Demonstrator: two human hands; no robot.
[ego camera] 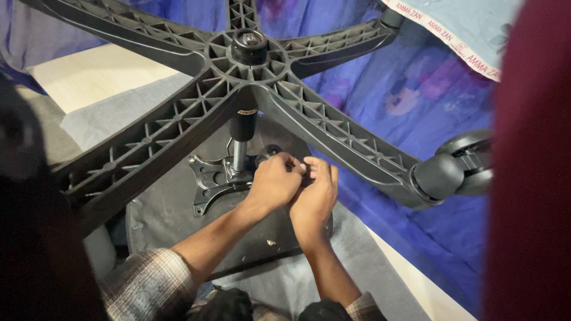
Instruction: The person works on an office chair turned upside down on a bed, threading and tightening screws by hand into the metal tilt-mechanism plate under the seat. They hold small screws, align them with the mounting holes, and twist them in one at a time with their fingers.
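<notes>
The black five-arm ribbed plastic chair base (250,77) already stands upside-down on its black gas column (242,134). Just right of the column's foot, the left hand (273,181) and the right hand (315,193) pinch together on a small part — hidden, apparently not yet fixed.

A plaid shirt in muted grey, brown and cream checks is being worn, its sleeves being kept pushed up well above the wrists. Both forearms are being left bare. The left hand (275,181) and the right hand (316,193) are being shown without gloves, rings or watches.
</notes>
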